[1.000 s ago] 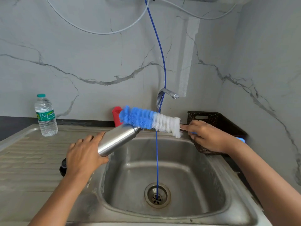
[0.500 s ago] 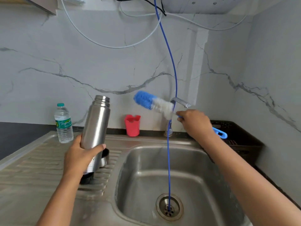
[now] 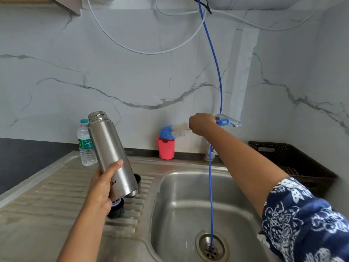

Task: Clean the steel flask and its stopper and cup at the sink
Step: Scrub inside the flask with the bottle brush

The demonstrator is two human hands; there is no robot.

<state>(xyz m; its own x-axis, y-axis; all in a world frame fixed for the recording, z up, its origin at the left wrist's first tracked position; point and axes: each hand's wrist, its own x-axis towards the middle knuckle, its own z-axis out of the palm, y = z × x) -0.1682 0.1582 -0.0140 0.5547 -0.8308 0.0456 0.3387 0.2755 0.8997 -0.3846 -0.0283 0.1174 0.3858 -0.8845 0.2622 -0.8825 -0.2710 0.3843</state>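
Flask (image 3: 110, 154): tilted, centre-left, left hand (image 3: 102, 188) fingers wrapped round it.
Brush (image 3: 172, 131): centre, clasped in right hand (image 3: 201, 123).

Two hands: one left hand (image 3: 103, 188), one right hand (image 3: 201, 123). One steel flask (image 3: 111, 154). One bottle brush (image 3: 172, 131). One clear water bottle (image 3: 86, 146). One red holder (image 3: 166, 149). One tap (image 3: 229, 121), one blue hose (image 3: 215, 59), one sink (image 3: 188, 186), one drain (image 3: 203, 244). One dark basket (image 3: 294, 159). Two dark pieces on the counter, likely one stopper (image 3: 117, 209) and one cup (image 3: 137, 179).
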